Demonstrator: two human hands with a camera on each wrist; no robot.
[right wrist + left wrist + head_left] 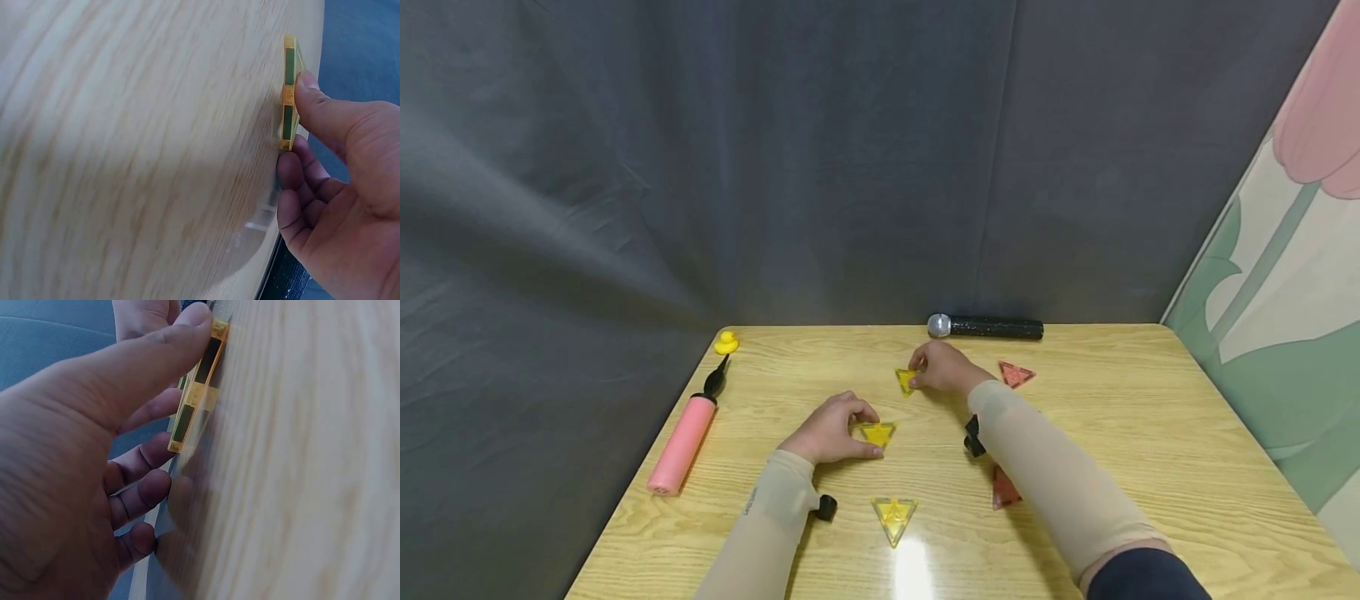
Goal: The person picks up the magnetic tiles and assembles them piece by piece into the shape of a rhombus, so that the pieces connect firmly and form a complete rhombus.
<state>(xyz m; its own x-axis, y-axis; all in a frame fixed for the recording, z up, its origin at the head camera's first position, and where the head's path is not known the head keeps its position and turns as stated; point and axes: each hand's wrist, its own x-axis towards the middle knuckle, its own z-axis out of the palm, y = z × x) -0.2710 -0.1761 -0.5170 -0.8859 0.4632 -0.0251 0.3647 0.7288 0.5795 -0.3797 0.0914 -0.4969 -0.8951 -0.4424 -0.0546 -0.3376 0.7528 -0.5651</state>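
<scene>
Two triangular tiles are in the person's grip, on the near side of the black microphone (992,327), which lies lengthwise across the far part of the worktop (1150,417). The right hand (945,368), nearer the microphone, pinches the far yellow tile (904,381) between thumb and fingers, nearer the person than the silver head and a little left of it. The left hand (835,432) pinches the middle yellow tile (877,434), farther from the microphone and farther left. What matters most is likely the open gap between these two tiles along a slant running toward the microphone. Neither has a clear long axis; both point a corner away from the microphone. Whether they are lifted cannot be told.

Farthest from the microphone among the yellow ones is the near yellow tile (894,520), ungripped and closer to the left hand. Dark lettering on the left sleeve (778,500) is too small to read; no brand is legible on the microphone.
</scene>
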